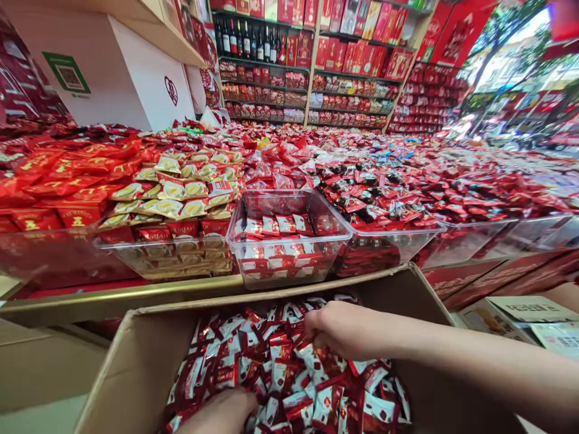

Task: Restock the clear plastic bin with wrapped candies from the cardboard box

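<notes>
Okay, biggest first: tall shelves [315,66] at the back, cropped along the top, loaded with bottles [246,45] and mostly red boxes [304,49]. Then a long counter [181,294] piled with wrapped packs [172,190], pretty smeary toward the far right corner and hard to make out. In front of that, a big open cardboard box [140,355], near edge cut off. Just past its back edge, a clear bin [275,202] with red-and-white packs [286,225] in tidy rows. Reaching in over the box's right edge, the right hand [335,328], down on the heap toward the back edge, fingers curled in, tips hidden. Can't tell if pinching anything. Closer to the near edge, left of middle, the left hand [230,410], partly cropped, fingers sunk out of sight; can't tell there either. Smallest, the loose packets [328,405] inside the box, under both hands: jumbled, long axes every which way, one by the near edge pointing roughly toward the back edge, tilted slightly right.
</notes>
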### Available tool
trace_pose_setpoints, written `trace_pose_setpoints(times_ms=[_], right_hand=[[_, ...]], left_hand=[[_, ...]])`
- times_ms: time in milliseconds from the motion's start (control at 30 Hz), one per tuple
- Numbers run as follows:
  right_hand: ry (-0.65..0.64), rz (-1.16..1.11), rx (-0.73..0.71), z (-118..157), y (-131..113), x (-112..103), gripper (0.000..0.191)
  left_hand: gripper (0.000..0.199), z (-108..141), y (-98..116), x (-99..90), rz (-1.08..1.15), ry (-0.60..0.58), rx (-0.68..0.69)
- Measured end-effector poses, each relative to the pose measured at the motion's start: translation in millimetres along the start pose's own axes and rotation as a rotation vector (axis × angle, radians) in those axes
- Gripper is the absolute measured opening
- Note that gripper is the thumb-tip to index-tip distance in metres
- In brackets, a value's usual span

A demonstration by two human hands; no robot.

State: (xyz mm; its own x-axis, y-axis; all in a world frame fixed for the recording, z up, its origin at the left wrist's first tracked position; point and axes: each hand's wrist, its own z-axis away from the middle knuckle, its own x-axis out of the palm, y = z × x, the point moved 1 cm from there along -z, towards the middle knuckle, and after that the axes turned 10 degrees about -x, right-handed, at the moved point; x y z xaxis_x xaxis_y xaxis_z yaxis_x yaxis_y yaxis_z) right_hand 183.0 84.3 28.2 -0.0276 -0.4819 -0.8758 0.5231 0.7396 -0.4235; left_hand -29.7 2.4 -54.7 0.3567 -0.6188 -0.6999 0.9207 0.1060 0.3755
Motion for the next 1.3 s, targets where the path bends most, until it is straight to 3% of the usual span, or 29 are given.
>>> trace_pose_setpoints(times_ms=[100,233,367,633,800,967,1133,1300], right_hand=[[-0.193,0.025,0.04,4,25,22,0.021],[-0.3,0.165,0.167,5,40,39,0.022],[-0.199,0.261,0.15,-6,35,46,0.022],[-0.163,0.015,0.039,-49,13,79,0.021],[-0.208,0.0,0.011,-44,17,67,0.019],[-0.236,0.106,0.147,-37,24,46,0.02],[-0.152,0.181,0.166,-40,22,54,0.027],[-0.114,0.202,0.162,-40,19,58,0.021]], left_hand=[[0.031,1,-5,11.6,-0.056,-0.058,-0.026],[0.026,-6,-6,19.2,-0.092,-0.041,-0.033],[0.02,-13,-8,18.2,-0.097,-0.014,-0.012],[0.014,-16,-5,12.8,-0.057,-0.011,0.022],[0.02,-22,-6,0.9,-0.077,0.148,-0.054],[0.027,-27,-21,-17.2,-0.142,0.309,-0.164],[0.025,-36,-21,-10.5,-0.099,0.341,-0.134],[0.017,-44,-18,-4.9,0.043,0.378,-0.079]])
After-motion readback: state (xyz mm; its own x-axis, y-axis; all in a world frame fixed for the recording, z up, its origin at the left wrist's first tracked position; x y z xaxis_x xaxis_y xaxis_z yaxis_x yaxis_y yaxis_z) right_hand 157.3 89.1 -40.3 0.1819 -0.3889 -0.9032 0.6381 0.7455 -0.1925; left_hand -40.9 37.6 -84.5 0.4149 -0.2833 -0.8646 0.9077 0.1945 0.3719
